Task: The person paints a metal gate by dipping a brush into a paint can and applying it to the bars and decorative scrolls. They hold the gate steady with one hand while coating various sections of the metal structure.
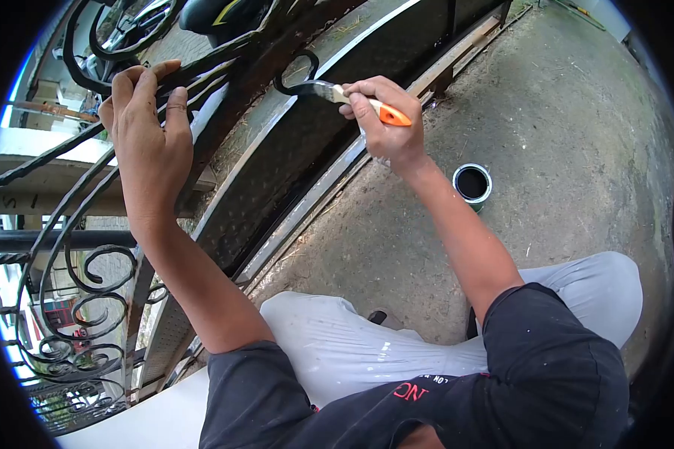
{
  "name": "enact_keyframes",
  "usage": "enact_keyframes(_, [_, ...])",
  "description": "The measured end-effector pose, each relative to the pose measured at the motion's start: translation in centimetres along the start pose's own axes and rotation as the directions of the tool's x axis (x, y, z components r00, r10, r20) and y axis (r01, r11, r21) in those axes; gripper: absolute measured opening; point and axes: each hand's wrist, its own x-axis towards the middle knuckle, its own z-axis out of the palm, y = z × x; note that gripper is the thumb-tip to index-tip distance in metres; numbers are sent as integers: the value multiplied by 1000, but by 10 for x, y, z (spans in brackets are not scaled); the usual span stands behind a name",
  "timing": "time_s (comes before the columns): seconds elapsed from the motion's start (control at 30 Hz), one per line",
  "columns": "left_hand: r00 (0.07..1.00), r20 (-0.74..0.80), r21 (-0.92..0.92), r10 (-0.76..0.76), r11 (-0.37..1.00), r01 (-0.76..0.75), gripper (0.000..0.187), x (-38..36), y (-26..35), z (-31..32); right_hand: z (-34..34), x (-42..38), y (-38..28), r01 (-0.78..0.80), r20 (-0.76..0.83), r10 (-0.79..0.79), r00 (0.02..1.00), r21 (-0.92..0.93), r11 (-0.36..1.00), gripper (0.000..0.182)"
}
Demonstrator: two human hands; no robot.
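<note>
At the upper left, my left hand (146,123) has its fingers curled over a dark bar of the iron gate (232,56). My right hand (388,120) grips a paintbrush (391,114) with an orange-tipped handle, its bristles pointing left. The brush's dark tip meets a curled black scroll (290,84) on the gate's edge. An open can of black paint (472,184) stands on the concrete floor, right of and below my right hand.
Scrollwork (97,299) fills the left side, with twisted bars above it. A dark panel with light edges (277,179) runs diagonally beside the gate. My legs (329,337) in grey trousers are folded on the floor (562,150). Part of a motorcycle (221,16) shows at the top.
</note>
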Motion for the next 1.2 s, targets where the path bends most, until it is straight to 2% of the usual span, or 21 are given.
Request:
enact_keyframes(0.03, [1000,9,3,-1,1000,1,27,1,0,-1,-7,3,4,52,-24,-55,998,-111,992,11])
enact_keyframes(0.13, [999,23,17,-31,999,30,28,0,3,-1,-15,19,4,278,-164,-318,934,-228,933,6])
enact_keyframes(0.17, [999,26,23,-32,999,31,28,-1,3,-1,-14,22,1,294,-194,-343,919,-243,924,5])
enact_keyframes(0.27, [1000,18,30,-26,999,26,28,2,7,-2,-3,23,-3,438,-4,-451,892,-233,868,5])
enact_keyframes(0.33, [999,21,42,-25,999,24,28,2,7,-3,2,10,-13,348,50,-345,937,-97,932,5])
enact_keyframes(0.47, [997,43,33,-58,998,56,28,2,10,-4,-3,17,-14,204,-88,-205,975,-27,979,6])
enact_keyframes(0.5, [998,46,40,-44,998,43,28,3,9,-4,-4,21,-9,108,-151,-100,983,49,993,5])
enact_keyframes(0.53, [997,51,44,-51,998,49,29,2,8,-5,-12,28,0,185,-175,-206,963,-131,974,5])
enact_keyframes(0.6, [996,62,57,-61,997,57,29,2,6,-5,-25,34,1,199,-238,-253,938,-230,953,5])
enact_keyframes(0.7, [994,67,74,-82,994,77,29,1,9,-5,-21,40,-6,274,-271,-314,910,-173,946,5])
enact_keyframes(0.73, [994,64,80,-85,994,80,29,3,11,-5,-16,37,-5,311,-201,-359,912,-234,921,6])
enact_keyframes(0.8, [995,51,51,-84,995,81,27,4,13,-4,3,17,-1,363,-78,-387,919,-218,906,7])
enact_keyframes(0.87, [990,69,51,-121,992,118,27,5,15,-5,15,-4,-2,316,-13,-319,948,-111,942,8])
enact_keyframes(0.9, [991,70,55,-117,992,114,26,5,15,-5,16,-8,-7,313,-35,-317,948,-91,945,10])
enact_keyframes(1.03, [985,97,53,-141,989,137,25,7,18,-8,12,6,-6,292,-49,-309,950,-210,933,9])
enact_keyframes(1.17, [979,107,35,-176,984,173,25,9,19,-8,14,7,-13,263,21,-269,963,-299,917,6])
enact_keyframes(1.2, [981,105,34,-166,986,163,25,9,16,-8,20,3,-17,203,96,-181,979,-328,923,5])
